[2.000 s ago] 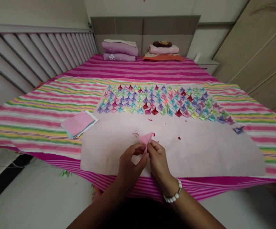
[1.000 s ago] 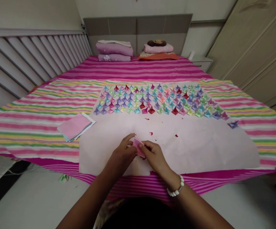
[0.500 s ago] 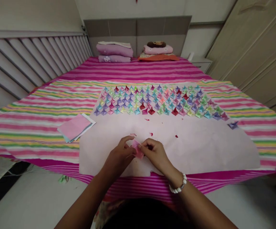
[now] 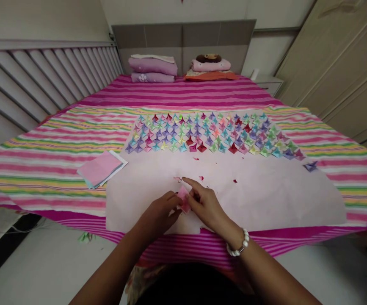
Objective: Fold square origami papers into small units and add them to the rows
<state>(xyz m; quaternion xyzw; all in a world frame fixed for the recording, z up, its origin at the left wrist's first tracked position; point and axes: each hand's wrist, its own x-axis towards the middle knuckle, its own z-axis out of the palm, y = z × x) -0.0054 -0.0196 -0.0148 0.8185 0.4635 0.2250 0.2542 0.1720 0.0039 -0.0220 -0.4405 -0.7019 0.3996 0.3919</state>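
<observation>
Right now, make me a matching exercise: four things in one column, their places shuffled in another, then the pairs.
1. small pink folded paper
2. white beaded bracelet
3. flat stack of pink, blue and white paper
4. rows of multicoloured folded paper shapes

A. on the far part of the large pale sheet
B. in the left hand and right hand
C. on the striped cloth, at the pale sheet's left
D. around the right wrist

Pairs: 1-B, 2-D, 3-C, 4-A

sheet (image 4: 275, 195) open beside right hand (image 4: 207, 205) (bar red scrap (image 4: 235, 181)); folded papers (image 4: 202, 147) block beyond
</observation>
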